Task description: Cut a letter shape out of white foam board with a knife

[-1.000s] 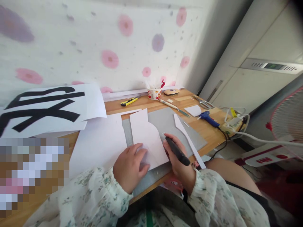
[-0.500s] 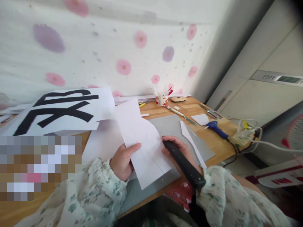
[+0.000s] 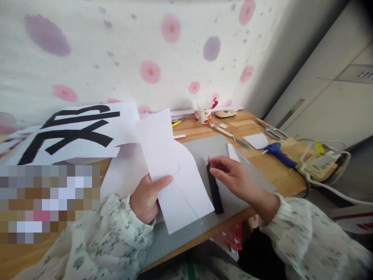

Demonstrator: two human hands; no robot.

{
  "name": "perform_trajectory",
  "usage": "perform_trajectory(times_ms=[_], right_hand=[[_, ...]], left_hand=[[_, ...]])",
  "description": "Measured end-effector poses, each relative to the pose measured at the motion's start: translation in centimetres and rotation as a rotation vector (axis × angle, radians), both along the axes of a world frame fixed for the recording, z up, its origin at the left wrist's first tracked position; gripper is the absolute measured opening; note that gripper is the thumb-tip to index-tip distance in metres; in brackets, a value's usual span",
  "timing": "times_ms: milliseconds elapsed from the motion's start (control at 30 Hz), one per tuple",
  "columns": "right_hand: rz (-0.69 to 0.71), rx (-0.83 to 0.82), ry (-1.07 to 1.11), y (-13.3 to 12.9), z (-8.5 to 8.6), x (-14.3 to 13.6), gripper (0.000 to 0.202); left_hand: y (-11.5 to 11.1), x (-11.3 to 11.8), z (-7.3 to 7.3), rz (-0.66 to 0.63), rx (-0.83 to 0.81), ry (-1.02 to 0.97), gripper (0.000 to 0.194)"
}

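My left hand (image 3: 148, 196) is closed on a white sheet (image 3: 183, 175), its thumb lying flat on top. The sheet has a curved right edge and thin pencil lines. To its right, a black-handled cutting tool (image 3: 215, 190) with a small metal tip lies on the grey mat (image 3: 201, 149), its lower end near the front edge. Over the tool's upper end is my right hand (image 3: 236, 179), thumb and forefinger apart and bent; whether they still touch it is hard to see. A narrow white strip (image 3: 233, 152) lies just behind that hand.
A blue glue gun (image 3: 281, 154), scissors (image 3: 272, 131) and a white cut piece (image 3: 256, 140) lie at the right, near a power strip with cables (image 3: 323, 161). A paper cup (image 3: 203, 116) and a mouse (image 3: 225, 114) stand behind. Sheets with black lettering (image 3: 81, 132) are at left.
My right hand has loosened its grip on the black-handled tool, which has gone from lying across the palm to lying on the mat. My left hand keeps holding the sheet.
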State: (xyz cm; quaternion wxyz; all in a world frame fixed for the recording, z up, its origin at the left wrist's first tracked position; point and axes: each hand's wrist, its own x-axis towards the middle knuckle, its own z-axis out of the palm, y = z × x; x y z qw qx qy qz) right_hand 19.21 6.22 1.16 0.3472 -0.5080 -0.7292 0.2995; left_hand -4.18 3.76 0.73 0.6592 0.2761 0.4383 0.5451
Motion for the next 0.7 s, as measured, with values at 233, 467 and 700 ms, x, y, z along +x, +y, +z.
perform_trajectory(times_ms=[233,467,700], right_hand=[[0.375,-0.646,0.596,-3.4,0.3,-3.0,0.04],[0.322,-0.714,0.698,-3.9,0.2,-3.3,0.035],[0.293,-0.734,0.741,-4.5,-0.2,-3.5,0.037]], left_hand=[[-0.7,0.4,0.0,-0.108,-0.029,-0.051,0.053],[-1.0,0.5,0.4,-0.128,-0.028,-0.099,0.067],[-1.1,0.3,0.4,-0.139,-0.002,-0.115,0.068]])
